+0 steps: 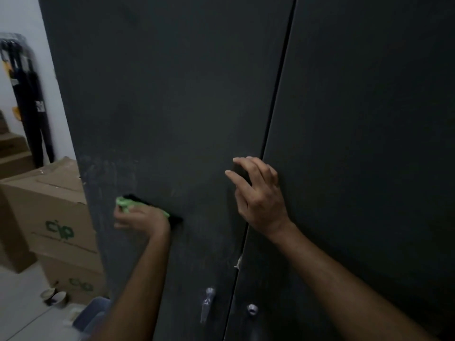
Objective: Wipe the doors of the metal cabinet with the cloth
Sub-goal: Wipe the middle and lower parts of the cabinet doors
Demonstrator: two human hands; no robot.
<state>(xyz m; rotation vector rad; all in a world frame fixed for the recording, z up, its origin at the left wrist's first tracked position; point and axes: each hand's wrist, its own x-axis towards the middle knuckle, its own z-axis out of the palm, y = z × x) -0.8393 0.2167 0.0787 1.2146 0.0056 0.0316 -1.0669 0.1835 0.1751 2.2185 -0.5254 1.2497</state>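
A tall dark grey metal cabinet fills the view, with a left door (pixel 172 107) and a right door (pixel 369 119) meeting at a vertical seam. My left hand (pixel 141 220) presses a green and black cloth (pixel 128 204) against the lower left part of the left door, where pale smears show. My right hand (pixel 258 193) rests flat with fingers spread on the left door, close to the seam. A silver handle (pixel 208 303) sits lower on the left door, and a round lock (pixel 252 309) on the right door.
Stacked cardboard boxes (pixel 49 217) stand on the floor to the left of the cabinet. Small paper cups (pixel 54 297) lie at their base. Folded black umbrellas (pixel 32 107) hang on the white wall behind. A blue object (pixel 96 313) sits near the cabinet's foot.
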